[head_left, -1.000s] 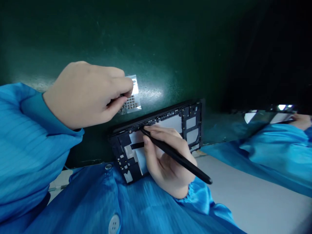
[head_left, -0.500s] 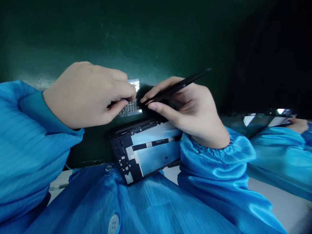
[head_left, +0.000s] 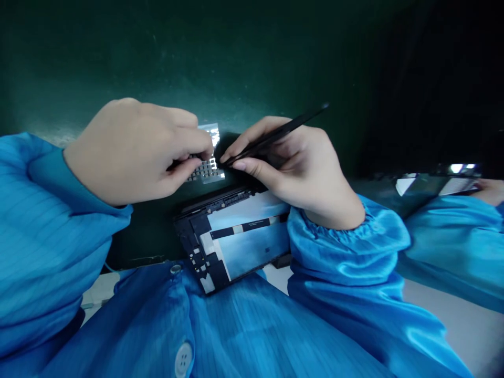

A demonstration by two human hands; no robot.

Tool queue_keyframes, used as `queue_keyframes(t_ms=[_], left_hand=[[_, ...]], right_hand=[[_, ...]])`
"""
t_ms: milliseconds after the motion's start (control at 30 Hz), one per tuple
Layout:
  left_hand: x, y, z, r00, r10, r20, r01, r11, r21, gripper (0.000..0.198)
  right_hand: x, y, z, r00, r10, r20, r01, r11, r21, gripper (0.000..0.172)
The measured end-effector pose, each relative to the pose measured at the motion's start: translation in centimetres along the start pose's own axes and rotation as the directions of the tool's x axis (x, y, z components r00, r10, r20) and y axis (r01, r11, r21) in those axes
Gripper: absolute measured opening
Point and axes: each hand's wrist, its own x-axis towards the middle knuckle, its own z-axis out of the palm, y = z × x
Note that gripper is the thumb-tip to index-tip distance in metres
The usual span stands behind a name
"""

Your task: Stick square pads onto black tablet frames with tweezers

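My left hand (head_left: 137, 149) pinches a small shiny sheet of tiny dark pads (head_left: 207, 167) and holds it down on the dark green mat (head_left: 275, 63). In my right hand (head_left: 291, 163) is a pair of black tweezers (head_left: 275, 134), gripped closed, with the tip touching the sheet's right edge. Just below both hands lies a black device frame (head_left: 232, 236) with pale panels and a dark strip across it. My right sleeve covers the frame's right end.
Both arms wear blue smock sleeves, and the smock front with a button (head_left: 183, 361) fills the bottom. At the far right another person's hand (head_left: 490, 191) and blue sleeve rest by a reflective part (head_left: 433, 185). A pale table surface (head_left: 452, 325) shows lower right.
My right hand has left the device frame and moved up with the tweezers to the sheet of pads. My left hand has stayed pinched on the sheet.
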Motion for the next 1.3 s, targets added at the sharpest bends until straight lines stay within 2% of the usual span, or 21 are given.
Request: queue_keyframes(t_ms=[67, 100, 133, 167, 233, 267, 300, 333, 367, 533, 733, 833, 933, 1033, 1067, 1100, 1167, 1300], left_hand=[[-0.1, -0.1, 0.2, 1.000, -0.007, -0.015, 0.007, 1.000, -0.025, 0.061], [-0.1, -0.2, 0.3, 1.000, -0.012, -0.019, 0.011, 0.999, -0.042, 0.061], [-0.1, -0.2, 0.3, 1.000, -0.014, -0.022, 0.013, 0.998, -0.061, 0.060], [-0.2, -0.3, 0.4, 1.000, -0.011, -0.030, 0.008, 0.997, -0.080, 0.060], [-0.3, -0.5, 0.4, 0.999, -0.005, -0.037, 0.001, 0.994, -0.110, 0.060], [-0.4, -0.6, 0.5, 0.999, -0.006, -0.042, 0.001, 0.993, -0.116, 0.060], [-0.5, -0.7, 0.5, 0.999, -0.012, -0.047, 0.006, 0.993, -0.114, 0.061], [-0.5, -0.8, 0.5, 0.999, -0.017, -0.051, 0.012, 0.994, -0.107, 0.060], [-0.6, -0.9, 0.5, 0.998, -0.025, -0.053, 0.020, 0.995, -0.095, 0.060], [-0.5, -0.9, 1.0, 0.997, -0.050, -0.059, 0.046, 0.997, -0.059, 0.057], [-0.6, -1.0, 0.9, 0.997, -0.037, -0.066, 0.033, 0.998, -0.053, 0.060], [-0.6, -1.1, 0.8, 0.997, -0.031, -0.072, 0.027, 0.998, -0.055, 0.060], [-0.5, -1.0, 0.7, 0.997, -0.033, -0.063, 0.029, 0.997, -0.065, 0.061], [-0.2, -0.5, 0.4, 0.998, -0.041, -0.049, 0.038, 0.998, -0.057, 0.066], [-0.2, -0.3, 0.2, 0.998, -0.045, -0.044, 0.042, 0.998, -0.054, 0.066], [-0.1, -0.2, 0.1, 0.998, -0.049, -0.036, 0.047, 0.998, -0.051, 0.065], [-0.1, 0.0, -0.2, 0.999, -0.039, -0.013, 0.039, 0.998, -0.052, 0.061], [-0.3, 0.0, -0.4, 1.000, -0.017, 0.009, 0.017, 0.999, -0.039, 0.052]], right_hand=[[-1.1, -0.3, 0.2, 0.992, 0.012, -0.128, -0.001, 0.996, 0.085, 0.022], [-1.9, -0.5, 0.4, 0.973, 0.011, -0.229, 0.016, 0.993, 0.115, 0.020], [-2.9, -0.6, 0.7, 0.936, 0.006, -0.352, 0.044, 0.990, 0.135, 0.016], [-3.8, -0.6, 1.2, 0.874, -0.001, -0.486, 0.078, 0.987, 0.139, 0.012], [-5.6, -0.3, 2.4, 0.702, -0.001, -0.712, 0.114, 0.987, 0.111, 0.006], [-6.4, 0.0, 3.1, 0.613, -0.008, -0.790, 0.120, 0.989, 0.084, 0.006], [-7.0, 0.4, 3.8, 0.545, -0.020, -0.838, 0.119, 0.991, 0.054, 0.008], [-7.5, 0.8, 4.3, 0.508, -0.036, -0.861, 0.114, 0.993, 0.026, 0.011], [-7.8, 1.2, 4.9, 0.501, -0.056, -0.864, 0.111, 0.994, -0.001, 0.014], [-8.2, 2.3, 5.8, 0.602, -0.149, -0.785, 0.079, 0.989, -0.127, 0.023], [-8.6, 2.2, 5.5, 0.648, -0.192, -0.737, 0.034, 0.974, -0.224, 0.025], [-8.6, 0.8, 4.5, 0.732, -0.219, -0.645, -0.021, 0.939, -0.342, 0.024], [-7.4, -1.0, 2.6, 0.827, -0.174, -0.534, -0.013, 0.944, -0.329, 0.020], [-4.3, -1.8, 0.6, 0.956, -0.113, -0.270, 0.050, 0.972, -0.230, 0.010], [-3.2, -1.7, 0.2, 0.982, -0.085, -0.170, 0.052, 0.980, -0.190, 0.011], [-2.0, -1.5, -0.1, 0.995, -0.055, -0.089, 0.042, 0.988, -0.146, 0.014], [-0.3, -0.8, -0.2, 1.000, -0.007, 0.000, 0.007, 0.998, -0.070, 0.019], [0.5, 0.1, 0.2, 0.998, 0.045, 0.038, -0.044, 0.999, -0.014, 0.020]])
